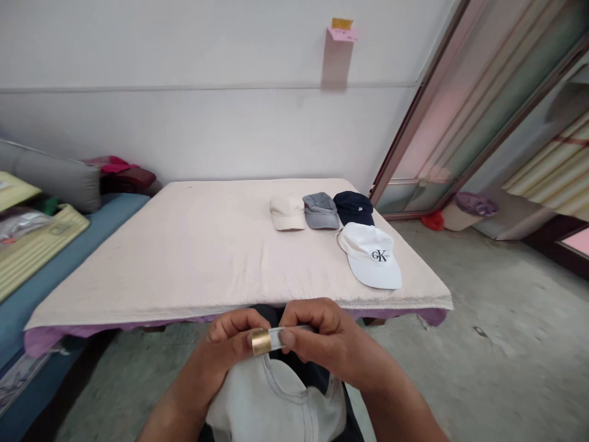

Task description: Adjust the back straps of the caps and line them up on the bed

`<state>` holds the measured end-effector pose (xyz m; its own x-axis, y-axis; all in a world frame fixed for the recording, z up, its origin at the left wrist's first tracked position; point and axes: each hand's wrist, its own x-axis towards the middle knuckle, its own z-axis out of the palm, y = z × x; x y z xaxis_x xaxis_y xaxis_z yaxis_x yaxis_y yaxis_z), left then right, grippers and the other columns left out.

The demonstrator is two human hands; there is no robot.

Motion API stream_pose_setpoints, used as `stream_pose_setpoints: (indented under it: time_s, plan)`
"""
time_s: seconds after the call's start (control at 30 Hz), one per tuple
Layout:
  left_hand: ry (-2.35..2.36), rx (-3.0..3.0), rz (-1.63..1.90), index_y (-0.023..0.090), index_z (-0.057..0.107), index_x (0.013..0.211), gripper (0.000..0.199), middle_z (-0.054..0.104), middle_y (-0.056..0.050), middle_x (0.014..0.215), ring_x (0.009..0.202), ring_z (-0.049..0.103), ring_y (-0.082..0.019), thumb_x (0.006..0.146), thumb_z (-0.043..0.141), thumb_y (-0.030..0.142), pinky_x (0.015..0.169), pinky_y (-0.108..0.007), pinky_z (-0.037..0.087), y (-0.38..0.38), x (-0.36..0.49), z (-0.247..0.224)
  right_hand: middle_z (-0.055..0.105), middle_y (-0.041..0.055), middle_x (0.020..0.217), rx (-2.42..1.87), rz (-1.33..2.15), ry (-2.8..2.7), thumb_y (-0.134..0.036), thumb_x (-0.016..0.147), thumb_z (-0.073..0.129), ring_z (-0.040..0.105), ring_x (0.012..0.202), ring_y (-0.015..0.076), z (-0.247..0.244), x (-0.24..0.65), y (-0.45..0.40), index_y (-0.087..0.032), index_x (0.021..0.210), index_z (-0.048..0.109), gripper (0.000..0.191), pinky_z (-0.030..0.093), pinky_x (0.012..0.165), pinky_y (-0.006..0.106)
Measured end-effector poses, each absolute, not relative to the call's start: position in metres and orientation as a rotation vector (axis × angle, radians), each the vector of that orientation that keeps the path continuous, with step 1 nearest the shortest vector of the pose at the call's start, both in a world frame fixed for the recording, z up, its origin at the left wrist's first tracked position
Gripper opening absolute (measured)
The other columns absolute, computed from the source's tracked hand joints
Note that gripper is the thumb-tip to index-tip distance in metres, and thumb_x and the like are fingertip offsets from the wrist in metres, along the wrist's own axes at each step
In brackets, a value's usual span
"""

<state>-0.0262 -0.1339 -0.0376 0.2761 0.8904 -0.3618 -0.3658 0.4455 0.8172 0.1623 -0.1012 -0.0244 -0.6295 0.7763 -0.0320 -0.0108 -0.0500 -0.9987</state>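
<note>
A pale grey cap (276, 402) rests on my lap with its back opening facing up. My left hand (225, 341) is closed, its thumb and fingers pinching the gold-coloured buckle (261, 342) of the cap's back strap. Just right of the buckle, my right hand (317, 334) pinches the light strap (276, 338) between thumb and curled fingers. Part of the strap is hidden under the right fingers. The two hands are close together in front of the table's near edge.
On the cloth-covered table (184, 258) lie a cream cap (287, 213), a grey cap (321, 211), a navy cap (353, 208) and a white cap (370, 255). A blue bed (110, 212) with a grey cushion (55, 175) stands left. A bin (464, 212) is at right.
</note>
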Motion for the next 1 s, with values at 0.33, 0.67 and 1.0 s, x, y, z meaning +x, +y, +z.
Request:
stream_pose_setpoints:
  time_s: [0.33, 0.67, 1.0]
  plan:
    - [0.928, 0.704, 0.942, 0.015, 0.064, 0.07, 0.02, 0.059, -0.001, 0.061, 0.053, 0.049, -0.009, 0.07, 0.074, 0.033, 0.052, -0.02, 0.035, -0.135, -0.027, -0.039, 0.044, -0.0046, 0.056, -0.73, 1.789, -1.563, -0.039, 0.082, 0.066, 0.032, 0.049, 0.0051, -0.028, 0.158, -0.101, -0.013, 0.073, 0.061, 0.028, 0.025, 0.044, 0.019]
    - [0.968, 0.879, 1.04, 0.021, 0.052, 0.077, 0.023, 0.053, 0.003, 0.069, 0.062, 0.047, -0.011, 0.073, 0.073, 0.031, 0.058, -0.023, 0.037, -0.139, -0.017, -0.035, 0.043, -0.0054, 0.064, -0.582, 1.755, -1.572, -0.037, 0.09, 0.056, 0.042, 0.056, 0.0071, -0.033, 0.153, -0.104, -0.019, 0.11, 0.06, 0.027, 0.034, 0.051, 0.02]
    - [1.092, 0.943, 1.019, 0.021, 0.055, 0.074, 0.028, 0.056, 0.004, 0.067, 0.058, 0.043, -0.009, 0.064, 0.079, 0.031, 0.052, -0.019, 0.032, -0.145, -0.021, -0.033, 0.047, -0.004, 0.066, -0.767, 1.596, -1.642, -0.036, 0.091, 0.055, 0.042, 0.058, 0.0072, -0.033, 0.155, -0.104, -0.019, 0.103, 0.06, 0.022, 0.033, 0.051, 0.02]
